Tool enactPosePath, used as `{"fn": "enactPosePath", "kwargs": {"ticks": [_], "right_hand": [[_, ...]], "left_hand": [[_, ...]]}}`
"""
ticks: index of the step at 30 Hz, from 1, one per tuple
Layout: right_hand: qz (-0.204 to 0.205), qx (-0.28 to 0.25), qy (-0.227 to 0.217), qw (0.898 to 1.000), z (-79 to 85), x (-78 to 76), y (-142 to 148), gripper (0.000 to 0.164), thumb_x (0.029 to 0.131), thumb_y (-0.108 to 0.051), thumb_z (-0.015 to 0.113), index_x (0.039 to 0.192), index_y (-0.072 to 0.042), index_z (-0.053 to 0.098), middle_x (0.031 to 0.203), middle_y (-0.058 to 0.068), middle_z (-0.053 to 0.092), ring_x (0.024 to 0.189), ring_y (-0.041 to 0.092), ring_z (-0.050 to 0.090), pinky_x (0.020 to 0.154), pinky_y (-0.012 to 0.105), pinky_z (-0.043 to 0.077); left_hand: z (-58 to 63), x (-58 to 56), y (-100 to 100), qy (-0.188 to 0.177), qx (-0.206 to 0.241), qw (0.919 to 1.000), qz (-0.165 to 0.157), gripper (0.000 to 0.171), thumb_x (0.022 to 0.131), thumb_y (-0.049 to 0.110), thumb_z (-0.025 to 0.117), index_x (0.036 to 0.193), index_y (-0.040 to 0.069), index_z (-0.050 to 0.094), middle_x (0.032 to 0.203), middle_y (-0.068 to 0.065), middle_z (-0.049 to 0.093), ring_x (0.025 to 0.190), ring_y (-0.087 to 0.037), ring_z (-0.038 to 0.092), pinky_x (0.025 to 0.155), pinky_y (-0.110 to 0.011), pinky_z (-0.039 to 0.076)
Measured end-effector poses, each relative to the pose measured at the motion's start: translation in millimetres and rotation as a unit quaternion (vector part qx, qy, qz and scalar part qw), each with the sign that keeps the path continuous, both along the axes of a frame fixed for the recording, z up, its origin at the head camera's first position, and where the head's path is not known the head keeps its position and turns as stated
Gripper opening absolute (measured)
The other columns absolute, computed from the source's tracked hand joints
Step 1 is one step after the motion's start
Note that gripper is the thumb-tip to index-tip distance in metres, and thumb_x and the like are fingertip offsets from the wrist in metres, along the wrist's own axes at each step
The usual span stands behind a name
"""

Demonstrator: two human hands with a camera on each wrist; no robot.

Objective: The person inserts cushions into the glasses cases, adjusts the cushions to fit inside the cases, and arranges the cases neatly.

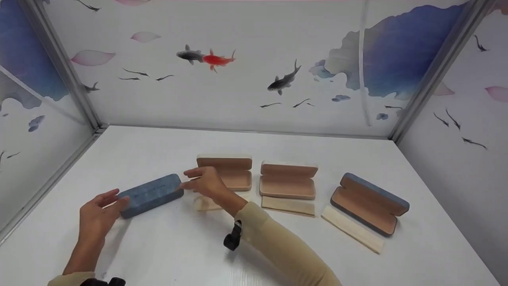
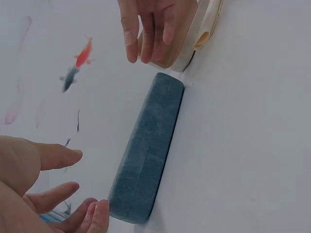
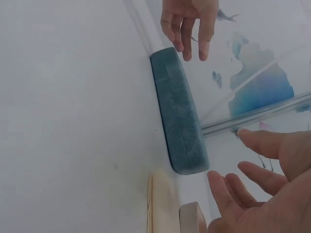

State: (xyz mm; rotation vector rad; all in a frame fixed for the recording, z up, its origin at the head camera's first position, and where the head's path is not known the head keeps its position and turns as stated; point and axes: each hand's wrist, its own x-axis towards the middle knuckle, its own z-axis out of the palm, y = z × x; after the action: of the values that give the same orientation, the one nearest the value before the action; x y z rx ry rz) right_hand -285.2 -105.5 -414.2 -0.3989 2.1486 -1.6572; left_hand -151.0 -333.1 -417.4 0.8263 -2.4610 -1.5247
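A closed blue glasses case [image 1: 152, 194] lies slantwise on the left half of the white table. My left hand [image 1: 97, 216] is at its left end, fingers spread and thumb overlapping the case's corner in the head view. At the other end is my right hand [image 1: 206, 183], its fingers loosely extended with the tips right by the case. The left wrist view shows the blue case [image 2: 148, 150] flat on the table, with both hands around its ends and neither curled round it. Behind my right hand, an open cream case [image 1: 240, 178] with a brown lining is partly hidden.
Right of it stands another open cream case [image 1: 287, 186], with a folded beige cloth [image 1: 289, 205] in front. An open blue case [image 1: 367, 206] sits farther right beside a cream cloth [image 1: 351, 229]. Another cloth [image 1: 206, 203] lies partly behind my right forearm. Printed panels [image 1: 246, 107] wall the table.
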Motion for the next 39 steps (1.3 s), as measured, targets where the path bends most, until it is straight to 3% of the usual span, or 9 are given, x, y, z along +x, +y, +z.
{"fn": "enactPosePath", "kwargs": {"ticks": [4, 9, 16, 20, 27, 35, 39], "right_hand": [[0.0, -0.012, 0.002, 1.0, 5.7, -1.3, 14, 0.039, 0.086, -0.013, 0.079, 0.124, -0.007, 0.071, 0.13, 0.014, 0.067, 0.101, 0.014, 0.07, 0.089, 0.03, 0.059], [0.006, -0.015, 0.023, 1.0, 12.3, 0.3, 33, 0.036, 0.088, -0.017, 0.078, 0.123, -0.01, 0.072, 0.124, 0.01, 0.069, 0.102, 0.013, 0.069, 0.089, 0.028, 0.059], [0.002, -0.008, 0.034, 0.999, 24.2, 0.6, 61, 0.036, 0.09, -0.024, 0.076, 0.123, -0.011, 0.072, 0.118, 0.007, 0.073, 0.103, 0.019, 0.07, 0.098, 0.043, 0.056], [0.01, -0.012, 0.035, 0.999, 29.5, -0.8, 79, 0.038, 0.092, -0.023, 0.074, 0.127, -0.008, 0.069, 0.121, 0.01, 0.072, 0.106, 0.021, 0.069, 0.099, 0.044, 0.055], [0.006, -0.003, 0.048, 0.999, 35.3, 3.0, 110, 0.041, 0.094, -0.027, 0.072, 0.131, -0.01, 0.066, 0.122, 0.008, 0.071, 0.109, 0.023, 0.069, 0.102, 0.045, 0.053], [-0.01, -0.006, 0.054, 0.998, 32.5, 5.1, 138, 0.042, 0.096, -0.027, 0.068, 0.134, -0.009, 0.064, 0.13, 0.012, 0.066, 0.118, 0.035, 0.064, 0.103, 0.047, 0.052], [-0.021, -0.02, 0.05, 0.998, 28.7, 4.8, 145, 0.042, 0.096, -0.025, 0.069, 0.132, -0.005, 0.064, 0.131, 0.014, 0.065, 0.119, 0.03, 0.065, 0.1, 0.041, 0.055]], "left_hand": [[9.1, -0.6, 10, 0.003, -0.006, 0.9997, -0.023, 0.065, 0.1, 0.043, 0.056, 0.151, 0.005, 0.042, 0.152, -0.025, 0.043, 0.132, -0.037, 0.054, 0.08, -0.01, 0.053], [17.8, -4.1, 22, 0.011, 0.008, 0.9982, -0.059, 0.067, 0.103, 0.046, 0.05, 0.153, 0.003, 0.038, 0.153, -0.025, 0.041, 0.138, -0.038, 0.048, 0.097, -0.024, 0.055], [31.3, -11.2, 42, 0.026, 0.014, 0.9966, -0.077, 0.064, 0.102, 0.046, 0.051, 0.152, 0.007, 0.042, 0.152, -0.023, 0.046, 0.137, -0.035, 0.051, 0.101, -0.027, 0.054], [41.7, -18.0, 55, 0.039, 0.015, 0.9949, -0.091, 0.061, 0.102, 0.045, 0.053, 0.15, 0.008, 0.045, 0.149, -0.021, 0.051, 0.135, -0.033, 0.053, 0.102, -0.03, 0.053], [56.3, -28.4, 77, 0.045, 0.031, 0.9921, -0.113, 0.057, 0.101, 0.041, 0.057, 0.147, 0.009, 0.049, 0.145, -0.02, 0.056, 0.13, -0.032, 0.057, 0.093, -0.025, 0.057], [63.2, -37.3, 96, 0.047, 0.027, 0.9904, -0.127, 0.051, 0.102, 0.032, 0.058, 0.146, 0.007, 0.05, 0.143, -0.021, 0.057, 0.128, -0.034, 0.059, 0.095, -0.033, 0.057], [64.6, -40.8, 101, 0.045, 0.028, 0.9894, -0.135, 0.05, 0.102, 0.03, 0.058, 0.145, 0.006, 0.05, 0.142, -0.021, 0.058, 0.127, -0.035, 0.059, 0.097, -0.037, 0.056]]}}
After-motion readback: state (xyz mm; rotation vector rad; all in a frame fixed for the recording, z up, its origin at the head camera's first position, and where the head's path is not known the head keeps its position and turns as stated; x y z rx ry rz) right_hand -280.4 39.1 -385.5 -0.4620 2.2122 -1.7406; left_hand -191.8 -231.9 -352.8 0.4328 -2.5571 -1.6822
